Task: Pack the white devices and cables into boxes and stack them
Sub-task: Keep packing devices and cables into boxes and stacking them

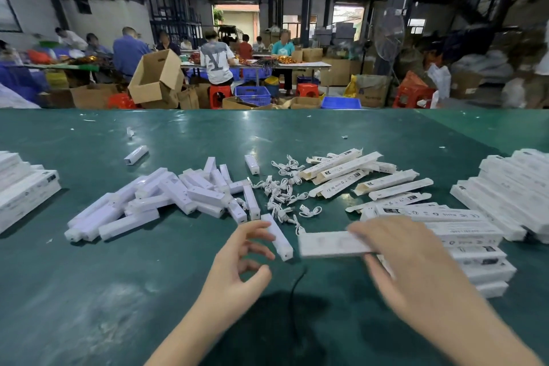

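In the head view, the task looks partly done, as I judge it. Finished boxes lie in a stack at the right (pixel 475 249), just beside the right hand, and more stacks stand at the far right (pixel 511 187) and the far left (pixel 20 187) of the green table (pixel 89 276). Much is left: a heap of loose white devices (pixel 154 202) lies left of centre, a tangle of white cables (pixel 282 190) in the middle, and flat, not yet filled boxes (pixel 356 175) beyond them.

The right hand (pixel 410 261) grips one box (pixel 329 244) by its right end, fingers on top, just above the table; the box is blurred, so I cannot tell if it is full or closed. The left hand (pixel 237 264) holds nothing; its grip is open, fingers loosely curved, and the fingertips are very near one single device (pixel 279 236) that lies on the table between the two hands.

As for containers, the boxes in the stacks seem closed, so their contents are hidden. The flat ones look empty.
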